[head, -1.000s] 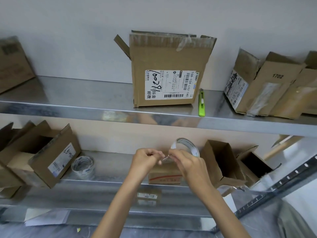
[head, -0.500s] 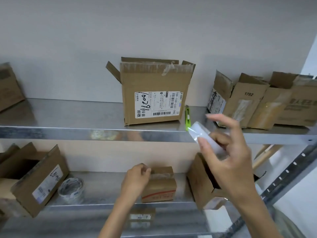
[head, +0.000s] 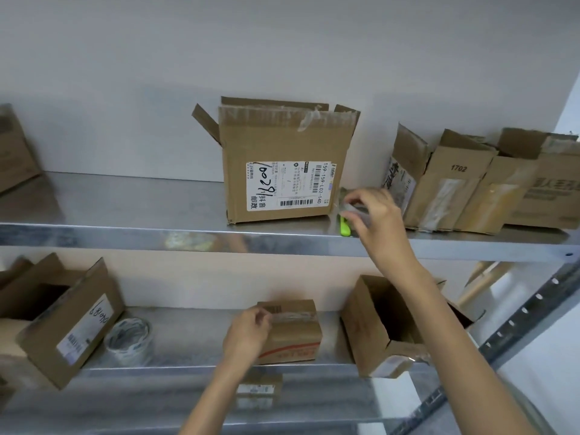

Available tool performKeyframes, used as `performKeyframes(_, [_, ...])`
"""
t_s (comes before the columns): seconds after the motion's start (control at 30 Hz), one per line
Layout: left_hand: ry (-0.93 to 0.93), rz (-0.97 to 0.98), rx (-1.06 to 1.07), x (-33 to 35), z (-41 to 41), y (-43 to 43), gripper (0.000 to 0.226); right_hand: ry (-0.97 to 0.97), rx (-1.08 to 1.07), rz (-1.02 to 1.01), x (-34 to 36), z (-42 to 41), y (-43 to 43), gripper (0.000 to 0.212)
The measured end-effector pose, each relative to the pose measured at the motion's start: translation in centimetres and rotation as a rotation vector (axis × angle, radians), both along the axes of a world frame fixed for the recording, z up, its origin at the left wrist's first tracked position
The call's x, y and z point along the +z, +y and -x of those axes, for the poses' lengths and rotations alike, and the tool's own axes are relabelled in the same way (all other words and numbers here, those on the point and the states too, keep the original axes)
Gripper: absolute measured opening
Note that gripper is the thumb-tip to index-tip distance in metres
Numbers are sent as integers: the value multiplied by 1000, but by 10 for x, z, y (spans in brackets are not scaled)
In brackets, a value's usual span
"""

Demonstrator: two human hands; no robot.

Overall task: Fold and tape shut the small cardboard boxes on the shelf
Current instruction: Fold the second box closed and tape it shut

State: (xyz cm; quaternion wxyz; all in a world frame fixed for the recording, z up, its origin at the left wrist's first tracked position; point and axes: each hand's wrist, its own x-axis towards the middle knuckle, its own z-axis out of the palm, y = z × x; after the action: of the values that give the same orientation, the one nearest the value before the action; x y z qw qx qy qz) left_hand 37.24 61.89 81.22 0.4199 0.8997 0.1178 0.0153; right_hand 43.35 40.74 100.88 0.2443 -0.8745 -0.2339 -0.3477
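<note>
Counting up, two hands show. The left hand [head: 248,332] curls its fingers over the left end of the one small box [head: 295,334]. That box sits shut on the lower shelf [head: 188,334], with tape across its top. The right hand [head: 373,211] is up on the upper shelf [head: 125,199], fingers bent round one clear tape roll [head: 354,210], right above one green knife [head: 345,228].

Just left of the right hand stands one big open box [head: 282,146] with a white label. To its right lean three open boxes [head: 458,183]. A second tape roll [head: 130,339] lies well left of the left hand, with one tipped open box [head: 62,328] past it. Another open box [head: 361,324] lies under the right arm.

The clear roll is blurry. The hand hides most of the knife. One more box [head: 12,152], far left, is cut off.
</note>
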Motion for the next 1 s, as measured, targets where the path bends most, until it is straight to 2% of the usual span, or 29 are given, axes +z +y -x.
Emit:
performKeyframes(0.1, [-70, 46, 27, -7, 0, -1, 17, 9, 11, 9, 4, -8, -2, 13])
performKeyframes(0.2, [-146, 87, 95, -10, 1, 1, 19, -15, 25, 19, 6, -9, 1, 22])
performKeyframes(0.3, [-201, 143, 199, -20, 1, 7, 19, -322, -34, -39, 5, 29, 5, 23])
performKeyframes(0.37, [-182, 180, 272, -30, -1, 11, 23, -433, 50, -202, -23, 75, 25, 22])
performKeyframes(0.4, [-140, 190, 299, -39, -5, 12, 28, -368, 150, -233, -47, 96, 38, 25])
performKeyframes(0.47, [2, 199, 281, -50, -15, 10, 45, -37, 324, -135, -109, 113, 65, 29])
performKeyframes(0.53, [105, 207, 182, -60, -26, 1, 53, 343, 245, 57, -171, 94, 86, 46])
performKeyframes(0.6, [127, 225, 70, -71, -33, -9, 40, 569, 110, 254, -206, 61, 99, 70])
performKeyframes(0.67, [131, 147, 15, -84, -40, -11, 34, 675, 121, 375, -228, 40, 106, 89])
performKeyframes(0.73, [190, 250, -15, -93, -44, -9, 41, 774, 194, 382, -244, 33, 105, 88])
performKeyframes(0.83, [164, 232, 13, -98, -43, -10, 40, 858, 228, 363, -251, 29, 92, 91])
performKeyframes(0.87, [154, 240, 40, -97, -44, -12, 36, 861, 205, 396, -255, 27, 85, 89])
performKeyframes(0.93, [167, 299, 117, -96, -44, -14, 34, 783, 109, 502, -262, 25, 68, 70])
performKeyframes(1.0, [169, 306, 140, -94, -44, -15, 35, 792, -20, 516, -266, 30, 57, 60])
